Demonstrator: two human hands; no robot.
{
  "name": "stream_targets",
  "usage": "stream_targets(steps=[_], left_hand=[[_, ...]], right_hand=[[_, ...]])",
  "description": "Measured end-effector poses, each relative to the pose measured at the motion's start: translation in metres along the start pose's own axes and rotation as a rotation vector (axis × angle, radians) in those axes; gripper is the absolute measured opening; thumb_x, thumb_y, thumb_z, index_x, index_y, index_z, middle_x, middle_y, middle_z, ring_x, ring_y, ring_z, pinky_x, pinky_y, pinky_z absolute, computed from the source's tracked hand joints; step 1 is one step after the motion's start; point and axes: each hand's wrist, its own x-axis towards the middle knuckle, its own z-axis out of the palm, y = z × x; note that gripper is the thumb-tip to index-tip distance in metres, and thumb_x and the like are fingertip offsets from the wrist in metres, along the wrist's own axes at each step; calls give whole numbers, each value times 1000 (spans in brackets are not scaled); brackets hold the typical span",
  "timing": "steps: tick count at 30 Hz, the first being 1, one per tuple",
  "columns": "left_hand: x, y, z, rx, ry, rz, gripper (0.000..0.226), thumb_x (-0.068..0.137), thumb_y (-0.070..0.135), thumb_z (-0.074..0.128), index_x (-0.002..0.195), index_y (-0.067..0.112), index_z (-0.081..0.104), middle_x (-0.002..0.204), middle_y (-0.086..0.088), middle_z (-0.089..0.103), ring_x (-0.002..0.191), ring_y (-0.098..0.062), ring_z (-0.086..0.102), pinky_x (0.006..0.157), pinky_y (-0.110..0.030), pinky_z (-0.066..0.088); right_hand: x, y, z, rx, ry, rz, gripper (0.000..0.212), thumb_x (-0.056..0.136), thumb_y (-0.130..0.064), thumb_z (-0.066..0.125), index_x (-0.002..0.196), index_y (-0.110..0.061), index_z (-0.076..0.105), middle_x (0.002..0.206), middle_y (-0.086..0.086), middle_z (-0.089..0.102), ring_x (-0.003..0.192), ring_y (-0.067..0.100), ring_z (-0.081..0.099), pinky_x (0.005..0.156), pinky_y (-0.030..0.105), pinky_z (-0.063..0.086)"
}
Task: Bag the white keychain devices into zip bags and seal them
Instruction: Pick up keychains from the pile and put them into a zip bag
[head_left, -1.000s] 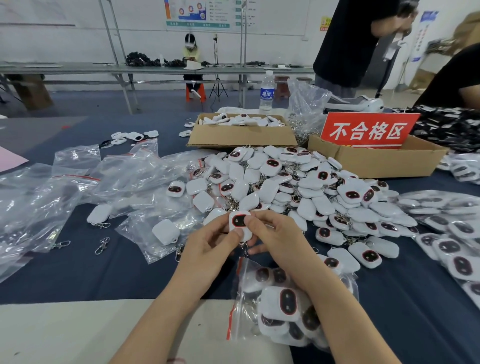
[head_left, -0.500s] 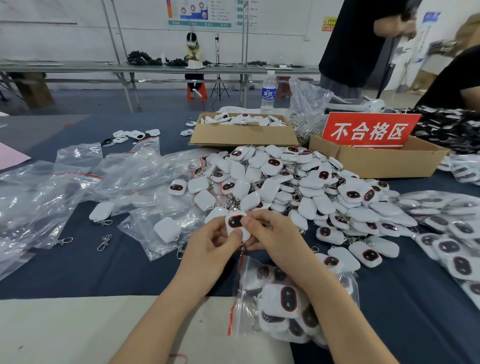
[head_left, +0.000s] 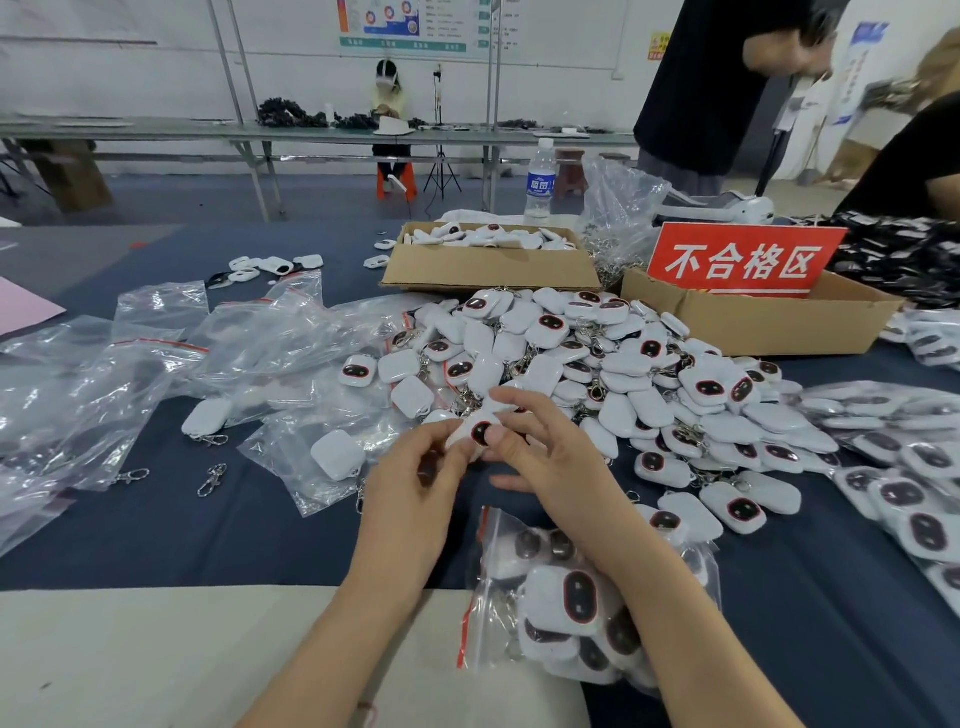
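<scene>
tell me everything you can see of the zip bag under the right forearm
The zip bag is clear crinkled plastic with a red strip down its left edge. It lies on the dark table cover, its near corner over the pale board. Inside are several white keychain devices with dark oval faces ringed in red. The right forearm crosses over it; whether it is sealed cannot be told.

white wall (head_left: 104, 78), long metal workbench (head_left: 156, 129), grey-blue floor (head_left: 156, 195)

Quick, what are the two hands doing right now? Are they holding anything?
The left hand pinches a white keychain device.
The right hand pinches the same device, thumb on its dark face.
</scene>
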Motion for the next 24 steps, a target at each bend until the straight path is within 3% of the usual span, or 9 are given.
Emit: stream_targets(steps=[4, 9, 14, 18, 20, 24], left_hand=[[-6, 2, 3, 291, 40, 238, 13, 98, 24, 64, 108, 30, 70, 99, 17, 57, 94, -1, 56, 80, -8, 39], [-7, 2, 1, 317, 77, 280, 15, 96, 16, 67, 108, 22, 74, 94, 17, 55, 89, -7, 57, 77, -11, 40], [-5, 3, 1, 160, 57, 185, 17, 94, 18, 69, 104, 29, 77, 95, 21, 61, 91, -2, 61, 79, -12, 43], [-1, 7, -2, -181, -48, -51, 14, 94, 36, 64, 103, 38, 74, 103, 12, 72, 97, -3, 68, 80, -15, 51], [2, 6, -6, -297, -94, -156, 21, 96, 23, 66, 109, 38, 72, 99, 13, 76, 92, 0, 69, 77, -12, 50], [3, 3, -7, -347, -117, -224, 34, 94, 11, 69, 121, 33, 68, 99, 9, 76, 92, -3, 69, 77, -13, 52]], right_hand=[[-1, -2, -1, 101, 68, -47, 15, 96, -7, 63, 95, -20, 70, 95, 0, 74, 93, 15, 72, 77, 21, 57], [-3, -1, -1, 77, 68, -51, 14, 96, 1, 59, 96, -8, 70, 97, 7, 72, 96, 13, 72, 79, 19, 57], [-6, -3, 0, 65, 109, -43, 20, 96, 0, 60, 97, -17, 71, 99, -3, 75, 95, 7, 72, 80, 16, 55], [-8, -6, -1, -88, 101, -44, 27, 96, -4, 62, 93, -30, 71, 99, -28, 72, 98, -7, 67, 86, 8, 48], [-8, -5, -2, -86, 97, -51, 32, 96, -2, 59, 93, -31, 71, 99, -24, 74, 100, -4, 68, 89, 10, 49], [-9, -5, 0, 90, 35, -18, 23, 95, -10, 65, 105, -30, 70, 113, -6, 74, 104, 16, 72, 92, 27, 57]])
